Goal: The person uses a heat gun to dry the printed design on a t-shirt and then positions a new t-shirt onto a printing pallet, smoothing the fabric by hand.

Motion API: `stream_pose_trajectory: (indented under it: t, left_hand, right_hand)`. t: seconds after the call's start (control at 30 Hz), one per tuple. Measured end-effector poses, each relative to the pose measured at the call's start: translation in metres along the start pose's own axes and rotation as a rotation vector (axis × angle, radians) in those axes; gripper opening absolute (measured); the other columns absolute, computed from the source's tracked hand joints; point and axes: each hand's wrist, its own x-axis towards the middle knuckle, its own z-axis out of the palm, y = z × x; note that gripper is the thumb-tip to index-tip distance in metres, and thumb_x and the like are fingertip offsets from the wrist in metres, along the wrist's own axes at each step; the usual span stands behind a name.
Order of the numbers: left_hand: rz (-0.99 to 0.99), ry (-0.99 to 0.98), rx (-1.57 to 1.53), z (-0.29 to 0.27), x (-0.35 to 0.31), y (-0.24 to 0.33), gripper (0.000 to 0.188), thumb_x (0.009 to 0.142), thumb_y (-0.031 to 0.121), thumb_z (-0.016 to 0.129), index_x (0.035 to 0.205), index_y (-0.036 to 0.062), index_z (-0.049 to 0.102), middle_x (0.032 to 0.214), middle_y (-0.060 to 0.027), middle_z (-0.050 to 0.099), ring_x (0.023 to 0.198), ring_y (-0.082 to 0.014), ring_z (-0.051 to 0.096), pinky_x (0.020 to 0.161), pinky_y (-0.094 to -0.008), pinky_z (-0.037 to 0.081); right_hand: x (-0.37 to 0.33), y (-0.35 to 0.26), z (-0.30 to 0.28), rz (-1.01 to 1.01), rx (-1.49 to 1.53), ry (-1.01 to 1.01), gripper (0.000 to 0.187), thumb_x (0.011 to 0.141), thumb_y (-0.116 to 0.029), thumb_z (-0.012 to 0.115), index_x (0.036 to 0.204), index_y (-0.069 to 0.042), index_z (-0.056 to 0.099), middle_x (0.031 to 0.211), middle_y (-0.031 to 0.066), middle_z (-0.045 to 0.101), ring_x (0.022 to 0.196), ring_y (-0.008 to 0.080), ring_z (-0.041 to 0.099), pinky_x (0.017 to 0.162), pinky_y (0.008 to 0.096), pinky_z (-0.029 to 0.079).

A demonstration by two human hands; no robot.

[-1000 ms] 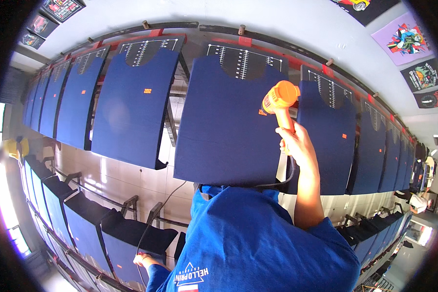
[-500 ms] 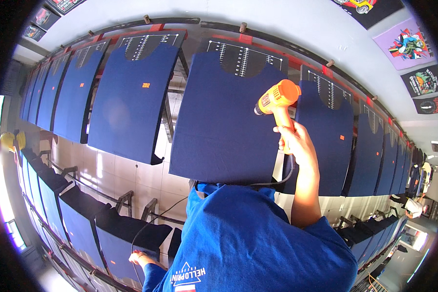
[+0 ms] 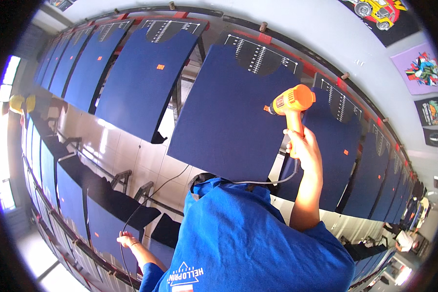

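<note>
My right hand [image 3: 305, 148] is wrapped around the handle of an orange heat gun [image 3: 293, 101]. Its nozzle points left over a navy shirt [image 3: 228, 117] spread flat on a slanted board in front of me. A small orange print [image 3: 266, 108] shows right at the nozzle tip. From the handle a dark cord [image 3: 265, 182] runs behind my blue-shirted body and out to the lower left. There my left hand [image 3: 128, 239] is closed on the cord, low beside another row of boards. Whether the nozzle touches the cloth I cannot tell.
More navy shirts lie on boards to the left [image 3: 141, 80] and right [image 3: 331, 146], several with small orange prints. A dark rail [image 3: 219, 17] runs behind them. Another row of boards [image 3: 109, 233] stands at the lower left. A person [image 3: 405, 241] is far right.
The view has tilted and shifted, so the boards appear turned. The heat gun sits slightly further right and lower in the picture, and the orange print at its nozzle now shows. Both hands keep their hold.
</note>
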Motion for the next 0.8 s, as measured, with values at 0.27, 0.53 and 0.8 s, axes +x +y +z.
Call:
stream_pose_trajectory:
  t: [0.27, 0.53, 0.8]
  left_hand:
    - [-0.168, -0.316, -0.005, -0.098, -0.051, -0.058, 0.042, 0.095, 0.044, 0.043, 0.095, 0.0091, 0.065, 0.069, -0.0004, 0.059, 0.059, -0.0127, 0.055, 0.056, -0.0264, 0.044]
    - [-0.342, -0.343, 0.023, -0.211, -0.128, -0.13, 0.04, 0.1, 0.045, 0.043, 0.093, 0.01, 0.063, 0.067, 0.0011, 0.056, 0.058, -0.0123, 0.051, 0.054, -0.0263, 0.039]
    - [-0.288, -0.211, 0.089, -0.264, -0.151, -0.143, 0.045, 0.099, 0.05, 0.044, 0.09, 0.011, 0.064, 0.064, 0.0015, 0.056, 0.053, -0.0121, 0.049, 0.052, -0.0262, 0.038]
  right_hand:
    - [0.004, 0.007, -0.015, -0.033, 0.14, -0.091, 0.03, 0.089, -0.019, 0.067, 0.112, -0.001, 0.058, 0.067, 0.0013, 0.054, 0.053, 0.0074, 0.054, 0.044, 0.0214, 0.041]
    - [0.006, 0.008, -0.026, -0.041, 0.051, -0.133, 0.028, 0.091, -0.019, 0.064, 0.111, -0.001, 0.058, 0.076, 0.0037, 0.058, 0.055, 0.0079, 0.054, 0.048, 0.0224, 0.044]
    - [0.018, 0.007, -0.017, -0.091, 0.14, -0.147, 0.028, 0.09, -0.017, 0.064, 0.112, -0.001, 0.058, 0.081, 0.0039, 0.059, 0.06, 0.0086, 0.057, 0.05, 0.0242, 0.049]
